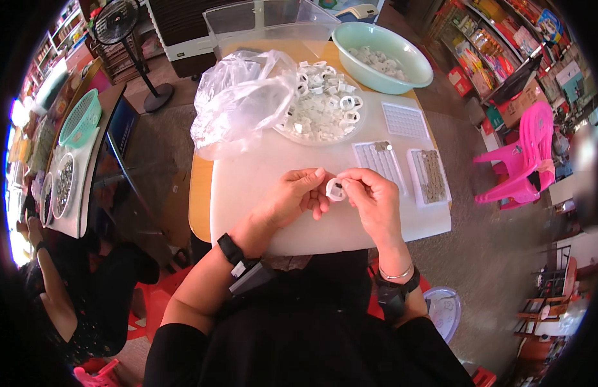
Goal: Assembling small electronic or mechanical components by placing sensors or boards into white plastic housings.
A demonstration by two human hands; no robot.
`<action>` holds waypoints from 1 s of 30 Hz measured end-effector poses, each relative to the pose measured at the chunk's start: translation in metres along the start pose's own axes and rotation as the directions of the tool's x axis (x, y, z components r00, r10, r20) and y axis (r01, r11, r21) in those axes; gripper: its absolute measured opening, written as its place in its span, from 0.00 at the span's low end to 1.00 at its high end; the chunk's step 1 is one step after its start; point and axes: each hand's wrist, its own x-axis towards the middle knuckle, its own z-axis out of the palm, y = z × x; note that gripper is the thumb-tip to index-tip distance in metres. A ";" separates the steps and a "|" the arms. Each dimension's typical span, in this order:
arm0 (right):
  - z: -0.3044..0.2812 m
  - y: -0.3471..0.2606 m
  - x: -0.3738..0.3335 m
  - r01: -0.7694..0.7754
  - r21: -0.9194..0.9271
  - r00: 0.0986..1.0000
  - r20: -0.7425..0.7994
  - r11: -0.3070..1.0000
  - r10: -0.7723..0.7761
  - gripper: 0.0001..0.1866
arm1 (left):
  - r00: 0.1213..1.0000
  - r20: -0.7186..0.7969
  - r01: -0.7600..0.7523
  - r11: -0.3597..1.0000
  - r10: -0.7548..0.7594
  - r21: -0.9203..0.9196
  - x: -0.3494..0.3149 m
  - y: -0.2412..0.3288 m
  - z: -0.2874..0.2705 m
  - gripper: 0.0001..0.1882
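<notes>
In front of my chest, over the white board [260, 219], a small white ring-shaped plastic part [335, 189] with a dark slot is pinched between the thumb and fingers of my right hand [376, 203]. My left hand [291, 197] sits just left of the part, thumb apart from its half-curled fingers. Those fingertips come close to the part's left edge; whether they touch it I cannot tell. Beyond my hands, a round tray [324, 140] is heaped with similar white parts. White trays with rows of small slots [375, 165] lie to the right, one holding brownish-grey pieces [432, 177].
A clear plastic bag [237, 106] slumps against the heap. At the back stand a pale green basin [415, 77] with white parts and a clear bin [273, 29]. Pink chairs [528, 155] are at right. Another person's arm [53, 284] rests by a side table at left, near a fan [134, 48].
</notes>
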 end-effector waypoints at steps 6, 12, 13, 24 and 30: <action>-0.006 -0.003 0.006 0.203 -0.088 0.976 0.093 0.975 -0.195 0.06 | 0.976 0.200 0.094 0.996 -0.089 -0.013 -0.002 0.000 -0.004 0.17; -0.007 -0.003 0.002 -0.048 0.005 0.999 -0.004 0.999 0.048 0.06 | 0.987 0.160 0.005 0.986 0.022 -0.164 0.001 0.000 -0.003 0.14; -0.007 -0.001 0.001 -0.048 0.005 0.999 -0.010 0.999 0.048 0.06 | 0.990 0.139 -0.004 0.986 0.027 -0.167 0.002 0.001 -0.002 0.13; -0.026 0.025 0.000 0.075 -0.210 0.977 -0.182 0.975 -0.114 0.03 | 0.998 0.065 0.011 0.996 -0.005 -0.090 -0.002 0.002 0.002 0.13; -0.065 0.060 0.036 0.067 -0.616 0.905 -0.293 0.785 -0.307 0.03 | 0.997 0.063 -0.027 0.991 0.036 -0.133 0.001 0.004 0.003 0.13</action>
